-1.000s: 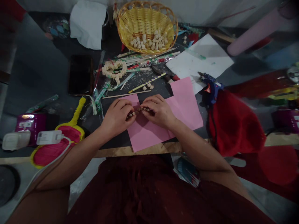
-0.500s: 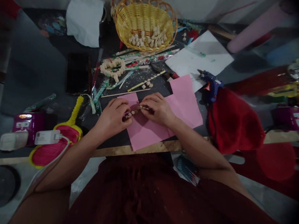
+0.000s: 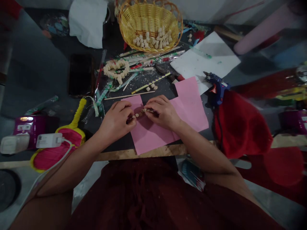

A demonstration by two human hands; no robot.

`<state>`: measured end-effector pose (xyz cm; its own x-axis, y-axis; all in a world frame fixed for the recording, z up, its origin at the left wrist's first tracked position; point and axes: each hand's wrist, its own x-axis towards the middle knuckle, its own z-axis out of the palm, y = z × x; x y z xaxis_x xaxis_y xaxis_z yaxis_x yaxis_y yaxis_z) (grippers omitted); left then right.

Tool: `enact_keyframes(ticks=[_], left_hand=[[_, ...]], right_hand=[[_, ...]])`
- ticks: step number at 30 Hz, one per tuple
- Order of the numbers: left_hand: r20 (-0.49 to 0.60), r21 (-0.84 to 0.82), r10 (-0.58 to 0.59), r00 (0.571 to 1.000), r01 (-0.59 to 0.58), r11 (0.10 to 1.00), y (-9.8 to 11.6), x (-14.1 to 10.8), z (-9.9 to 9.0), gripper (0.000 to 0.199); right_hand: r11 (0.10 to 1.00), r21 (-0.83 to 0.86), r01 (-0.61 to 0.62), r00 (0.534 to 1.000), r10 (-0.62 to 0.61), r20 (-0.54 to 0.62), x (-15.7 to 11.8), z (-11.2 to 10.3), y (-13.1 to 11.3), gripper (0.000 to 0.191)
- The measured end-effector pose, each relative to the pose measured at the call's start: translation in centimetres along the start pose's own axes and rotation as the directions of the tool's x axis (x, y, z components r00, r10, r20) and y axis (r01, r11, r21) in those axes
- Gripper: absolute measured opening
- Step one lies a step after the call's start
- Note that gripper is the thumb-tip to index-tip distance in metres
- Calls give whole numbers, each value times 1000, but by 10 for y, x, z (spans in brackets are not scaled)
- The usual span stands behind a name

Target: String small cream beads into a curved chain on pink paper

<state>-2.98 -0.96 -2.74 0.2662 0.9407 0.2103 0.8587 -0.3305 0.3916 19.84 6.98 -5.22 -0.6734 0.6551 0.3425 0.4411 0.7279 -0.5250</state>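
Between both hands, above pink paper [image 3: 153, 135], is a thin strip of small beige pieces [image 3: 140, 113]. My left hand [image 3: 118, 118] has its fingers curled round the strip's left end. The right end is pinched by my right hand [image 3: 163, 111], whose fingertips hide part of it. Just beyond the hands, a yellow patterned stick [image 3: 151, 83] and a few small beige cubes [image 3: 152, 87] lie on the dark table. A ring of short beige sticks [image 3: 116, 71] rests farther back on the left.
A yellow wicker basket [image 3: 150, 22] with several beige cubes stands at the back. Pliers [image 3: 171, 76], white paper [image 3: 206, 57] and a blue glue gun [image 3: 217, 88] lie to the right, near red cloth [image 3: 241, 127]. On the left are a phone [image 3: 81, 75] and a white charger [image 3: 49, 140].
Both hands stay in nearly the same place on the strip. The left fingers have shifted slightly, and a little more of the strip shows beside them.
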Motion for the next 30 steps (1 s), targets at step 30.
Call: enact_keyframes(ticks=[30], left_hand=[[73,-26,24,997,-22,999,-6,-5,-15,26]], right_hand=[[997,24,67,998,-67,-19,0,0,3,15]])
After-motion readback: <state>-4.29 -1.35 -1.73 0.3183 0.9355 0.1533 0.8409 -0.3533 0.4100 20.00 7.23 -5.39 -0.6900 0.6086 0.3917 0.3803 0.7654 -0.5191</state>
